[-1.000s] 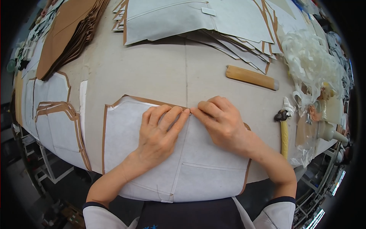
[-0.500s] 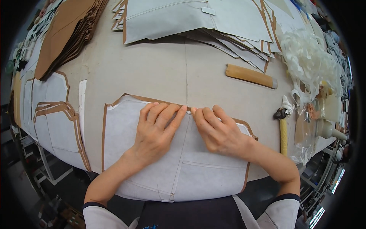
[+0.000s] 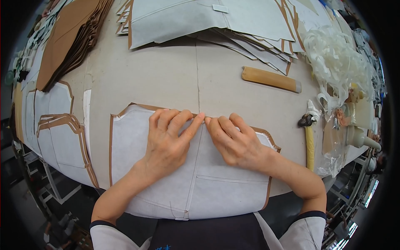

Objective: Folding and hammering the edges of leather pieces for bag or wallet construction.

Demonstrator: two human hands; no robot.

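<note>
A large panel point(image 3: 229, 198) with a white backing and a brown border lies in front of me, its lower part hanging over the table's near edge. A seam runs down its middle, with loose threads near the bottom. At the far brown edge, my left hand point(image 3: 168, 139) is closed in a pinch just left of the seam. Beside it, my right hand point(image 3: 237, 143) pinches the same edge on the seam's right. The two sets of fingertips nearly meet there. Both thumbs are mostly hidden behind the fingers.
Similar panels point(image 3: 62, 146) lie at the left, below a stack of brown pieces point(image 3: 68, 39). More white panels point(image 3: 179, 25) are piled at the far side. To the right are a tan strip-shaped tool point(image 3: 271, 79), a yellow-handled hammer point(image 3: 310, 146), tangled white strips point(image 3: 333, 54) and a bottle point(image 3: 358, 137).
My fingertips have drawn slightly closer together at the seam, the grip on the edge otherwise alike. The whole view has shifted a little, so things sit slightly further left.
</note>
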